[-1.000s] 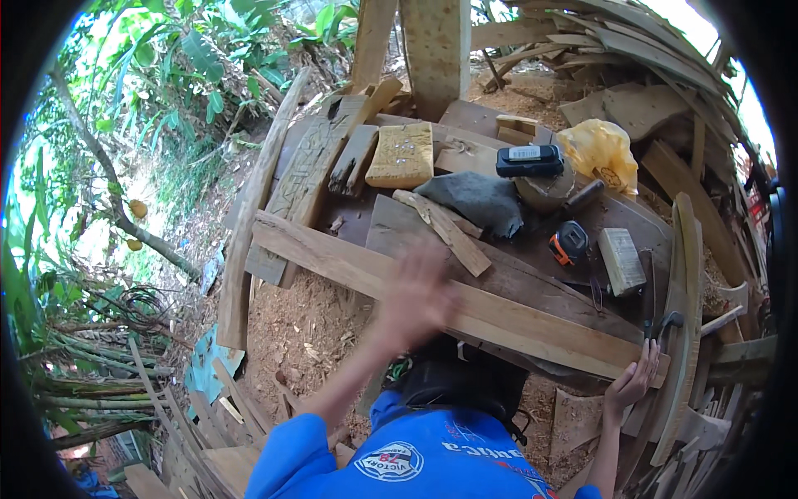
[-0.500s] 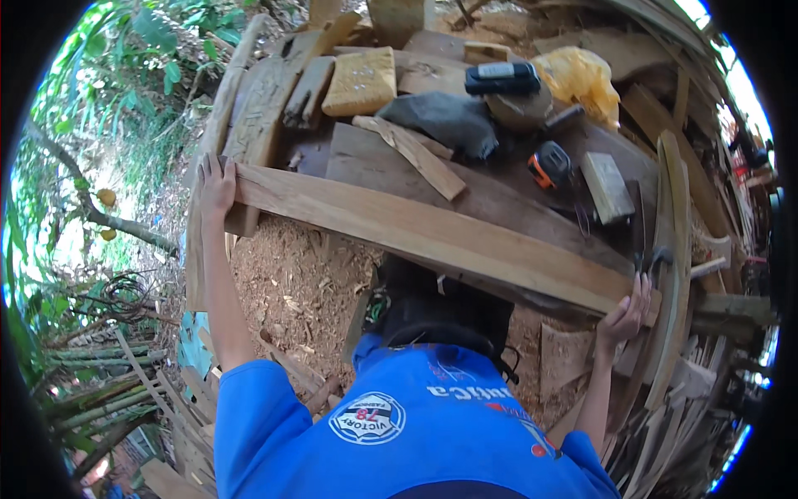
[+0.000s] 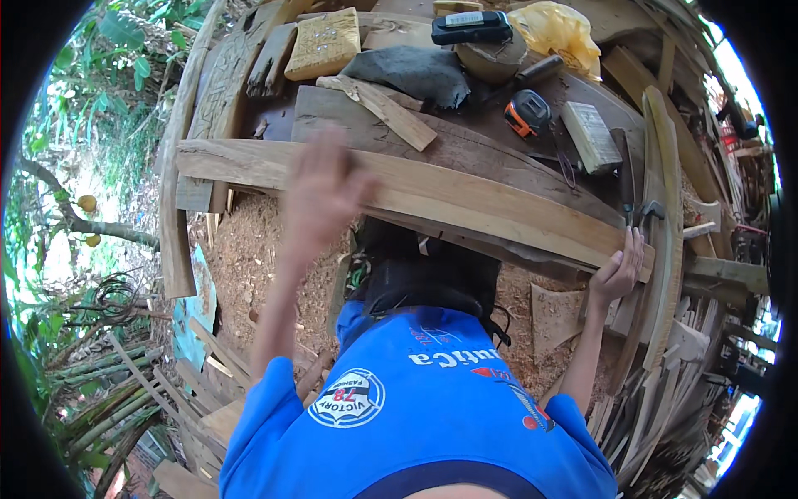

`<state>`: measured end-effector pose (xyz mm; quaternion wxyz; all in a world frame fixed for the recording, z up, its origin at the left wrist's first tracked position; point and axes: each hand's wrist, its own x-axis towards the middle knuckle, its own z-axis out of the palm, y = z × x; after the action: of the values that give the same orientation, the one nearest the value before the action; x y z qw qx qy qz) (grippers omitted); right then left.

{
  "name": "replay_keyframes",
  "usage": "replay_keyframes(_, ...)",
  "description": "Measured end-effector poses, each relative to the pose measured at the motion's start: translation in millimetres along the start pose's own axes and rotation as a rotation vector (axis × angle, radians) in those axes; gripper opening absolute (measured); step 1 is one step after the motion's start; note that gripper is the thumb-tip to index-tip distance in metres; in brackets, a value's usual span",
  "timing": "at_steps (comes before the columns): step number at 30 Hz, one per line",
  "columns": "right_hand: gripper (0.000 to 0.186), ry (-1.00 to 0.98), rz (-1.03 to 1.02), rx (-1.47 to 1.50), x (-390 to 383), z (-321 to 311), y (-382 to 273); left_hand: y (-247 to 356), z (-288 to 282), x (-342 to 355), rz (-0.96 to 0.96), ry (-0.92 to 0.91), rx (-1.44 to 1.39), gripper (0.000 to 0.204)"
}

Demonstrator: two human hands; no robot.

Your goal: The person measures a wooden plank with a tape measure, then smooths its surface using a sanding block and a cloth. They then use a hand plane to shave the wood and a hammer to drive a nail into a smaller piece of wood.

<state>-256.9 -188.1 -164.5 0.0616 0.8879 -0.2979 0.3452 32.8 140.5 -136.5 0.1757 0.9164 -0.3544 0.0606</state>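
Observation:
A long, planed wooden board (image 3: pixel 465 200) lies slantwise across the bench in front of me, its left end farther away than its right. My right hand (image 3: pixel 617 270) grips the board near its right end, thumb on the near side and fingers reaching over the edge. Over the left part of the board is my left hand (image 3: pixel 322 195), smeared by motion. Its finger shape does not show clearly, and whether it touches the wood cannot be made out. A thin offcut strip (image 3: pixel 386 114) rests just beyond the board.
On the bench are an orange-and-black tape measure (image 3: pixel 528 112), a pale rectangular block (image 3: pixel 591 137), a dark-handled chisel-like tool (image 3: pixel 623 175), a grey cloth (image 3: pixel 411 75), a black case (image 3: pixel 471 27) and a yellow plastic bag (image 3: pixel 559 33). Wood shavings (image 3: pixel 249 258) cover the ground.
My left hand has left the board's left end and moved right along it. The right hand stays at the right end. The whole view has shifted slightly.

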Motion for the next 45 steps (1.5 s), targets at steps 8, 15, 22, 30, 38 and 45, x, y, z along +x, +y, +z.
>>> replay_keyframes(8, 0.041, 0.097, 0.044, 0.058, -1.3, 5.0, -10.4, -168.6, -48.2, 13.8, -0.539, -0.143, 0.117, 0.063)
replay_keyframes(15, 0.039, 0.178, 0.038, 0.076, 1.6, 12.5, -5.2, 83.3, 24.0, 5.1, 0.107, -0.096, -0.045, 0.067)
replay_keyframes(22, 0.045, 0.188, -0.037, 0.12, -11.7, 22.7, 27.2, 76.3, 22.4, -3.3, 0.215, -0.06, -0.261, 0.066)
replay_keyframes(30, 0.041, 0.231, -0.057, 0.159, -0.7, 22.5, 7.3, -204.1, -43.9, 4.4, -0.407, 0.165, 0.193, 0.046)
replay_keyframes(38, 0.039, 0.234, -0.012, 0.11, -5.5, 17.7, 11.1, -55.4, -17.1, 27.3, -0.179, -0.127, 0.001, 0.066)
replay_keyframes(45, 0.038, 0.201, 0.004, 0.135, -3.3, 19.3, 4.4, 99.0, 43.4, -10.7, 0.282, -0.021, -0.324, 0.07)
